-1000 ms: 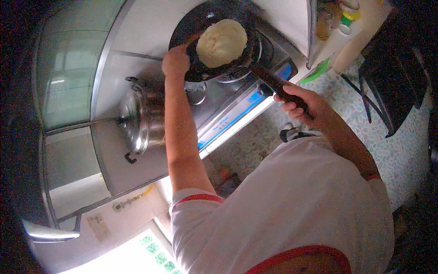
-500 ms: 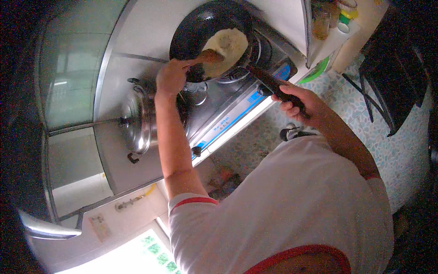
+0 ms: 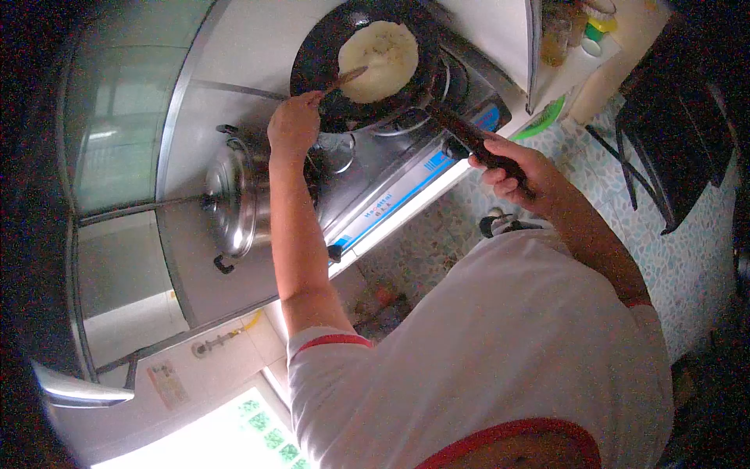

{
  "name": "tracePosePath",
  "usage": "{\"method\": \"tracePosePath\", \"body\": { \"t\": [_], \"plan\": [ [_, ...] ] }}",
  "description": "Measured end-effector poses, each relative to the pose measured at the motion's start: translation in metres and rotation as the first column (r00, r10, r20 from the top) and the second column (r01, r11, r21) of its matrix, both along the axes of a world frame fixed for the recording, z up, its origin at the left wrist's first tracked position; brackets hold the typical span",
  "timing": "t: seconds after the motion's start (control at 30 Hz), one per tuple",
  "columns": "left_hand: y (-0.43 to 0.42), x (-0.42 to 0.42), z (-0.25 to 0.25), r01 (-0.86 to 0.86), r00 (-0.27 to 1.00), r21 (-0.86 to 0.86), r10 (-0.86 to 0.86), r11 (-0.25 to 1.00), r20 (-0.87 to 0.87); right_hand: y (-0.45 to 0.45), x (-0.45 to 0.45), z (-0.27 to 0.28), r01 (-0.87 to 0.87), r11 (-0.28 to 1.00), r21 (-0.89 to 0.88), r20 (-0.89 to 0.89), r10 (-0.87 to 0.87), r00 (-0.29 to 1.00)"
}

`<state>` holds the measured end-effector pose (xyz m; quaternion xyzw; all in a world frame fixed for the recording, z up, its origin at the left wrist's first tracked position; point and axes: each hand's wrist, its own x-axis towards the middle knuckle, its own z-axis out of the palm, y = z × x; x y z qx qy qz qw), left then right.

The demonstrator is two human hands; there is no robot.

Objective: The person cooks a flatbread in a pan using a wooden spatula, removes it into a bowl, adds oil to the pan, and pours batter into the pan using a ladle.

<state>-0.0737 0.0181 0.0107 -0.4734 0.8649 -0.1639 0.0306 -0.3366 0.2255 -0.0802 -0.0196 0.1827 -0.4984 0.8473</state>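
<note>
My left hand [image 3: 295,125] is closed around a wooden spatula [image 3: 348,76], whose blade is seen nearly edge-on. The blade's tip lies over the left part of a pale, thin pancake [image 3: 380,55] with darker specks near its upper edge. This roughly round pancake lies in a black wok [image 3: 316,59] on the gas stove [image 3: 367,176]. My right hand [image 3: 516,173] grips the long dark wok handle [image 3: 465,139], fingers wrapped round it.
A lidded steel pot [image 3: 238,195] stands left of the wok, partly behind my left forearm. Jars [image 3: 556,39] sit on a shelf at the upper right, with a green basin [image 3: 543,119] below. A black folding chair [image 3: 676,141] stands on the tiled floor.
The pancake has shifted up and left in the wok and now looks rounder. The spatula has turned from its broad face to nearly edge-on. Both hands keep their grips.
</note>
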Motion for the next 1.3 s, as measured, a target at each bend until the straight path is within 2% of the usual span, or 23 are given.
{"method": "tracePosePath", "body": {
  "t": [0.03, 0.13, 0.23, 0.27, 0.33, 0.37, 0.47, 0.5, 0.6, 0.63, 0.67, 0.73, 0.77, 0.87, 0.93, 1.0, 1.07, 1.17, 1.27, 1.3],
  "plan": [
    [0.003, 0.002, 0.002, 0.044, 0.999, -0.025, -0.044, 0.999, 0.025, 0.0, 0.0, 0.001, -0.001, 1.0, -0.002, 0.006, 0.001, 1.0],
    [0.04, -0.011, 0.015, 0.122, 0.987, 0.102, -0.132, 0.987, 0.088, -0.001, 0.001, 0.001, -0.015, 1.0, -0.01, 0.006, 0.015, 1.0],
    [0.063, -0.024, -0.003, 0.22, 0.967, 0.103, -0.23, 0.97, 0.108, -0.001, 0.002, 0.005, 0.001, 1.0, -0.002, -0.035, -0.001, 0.999],
    [0.064, -0.033, -0.008, 0.121, 0.978, 0.129, -0.141, 0.984, 0.155, -0.001, 0.002, 0.007, 0.008, 1.0, 0.004, -0.052, -0.008, 0.999],
    [0.06, -0.049, -0.016, -0.081, 0.966, 0.162, 0.037, 0.983, 0.257, -0.002, -0.002, -0.006, -0.095, 0.995, -0.007, -0.032, 0.095, 0.995],
    [0.054, -0.049, -0.023, -0.065, 0.967, 0.103, 0.037, 0.993, 0.251, -0.002, -0.003, -0.011, -0.14, 0.99, -0.013, -0.019, 0.139, 0.99],
    [0.034, -0.041, -0.028, -0.002, 0.994, -0.002, 0.002, 1.0, 0.106, 0.0, -0.003, -0.007, -0.133, 0.99, -0.05, -0.062, 0.13, 0.99],
    [0.031, -0.036, -0.022, 0.029, 0.997, 0.033, -0.031, 0.999, 0.068, 0.0, -0.003, -0.009, -0.126, 0.99, -0.066, -0.058, 0.123, 0.991],
    [-0.003, -0.006, -0.033, 0.191, 0.978, -0.043, -0.193, 0.981, -0.08, 0.0, -0.003, -0.012, -0.147, 0.985, -0.092, -0.078, 0.14, 0.987],
    [-0.012, -0.001, -0.033, 0.17, 0.983, -0.005, -0.17, 0.985, -0.072, 0.0, 0.0, -0.008, -0.082, 0.995, -0.058, -0.083, 0.077, 0.994],
    [-0.019, 0.004, -0.033, 0.229, 0.971, 0.0, -0.228, 0.973, -0.071, 0.0, 0.002, -0.006, -0.016, 1.0, -0.027, -0.095, 0.013, 0.995],
    [-0.024, 0.004, -0.028, 0.335, 0.939, 0.0, -0.334, 0.942, -0.081, -0.002, 0.002, -0.012, -0.062, 0.996, -0.065, -0.132, 0.053, 0.99],
    [-0.021, 0.004, -0.028, 0.243, 0.964, 0.019, -0.24, 0.97, -0.119, -0.004, 0.001, -0.014, -0.089, 0.992, -0.085, -0.154, 0.075, 0.985],
    [-0.012, -0.005, -0.015, 0.143, 0.98, 0.089, -0.129, 0.986, -0.149, -0.006, 0.004, -0.019, -0.075, 0.992, -0.106, -0.106, 0.063, 0.992],
    [-0.02, 0.001, -0.015, 0.158, 0.968, 0.137, -0.126, 0.978, -0.218, -0.004, 0.006, -0.015, -0.033, 0.995, -0.092, -0.081, 0.025, 0.996],
    [-0.02, -0.001, -0.013, 0.098, 0.964, 0.195, -0.045, 0.976, -0.261, -0.003, 0.005, -0.014, -0.027, 0.996, -0.09, -0.057, 0.022, 0.998],
    [-0.013, -0.009, -0.005, -0.037, 0.956, 0.264, 0.111, 0.964, -0.272, -0.003, 0.002, -0.015, -0.059, 0.993, -0.1, -0.037, 0.056, 0.998],
    [-0.014, -0.001, -0.008, 0.068, 0.979, 0.149, -0.038, 0.986, -0.2, -0.002, 0.003, -0.01, -0.039, 0.996, -0.083, -0.034, 0.037, 0.999],
    [0.012, -0.019, 0.009, -0.148, 0.955, 0.273, 0.209, 0.951, -0.211, -0.005, 0.002, -0.021, -0.083, 0.99, -0.112, -0.021, 0.081, 0.996],
    [0.007, -0.012, 0.007, -0.053, 0.972, 0.228, 0.102, 0.972, -0.209, -0.004, 0.002, -0.017, -0.054, 0.992, -0.112, -0.037, 0.05, 0.998]
  ]
}}
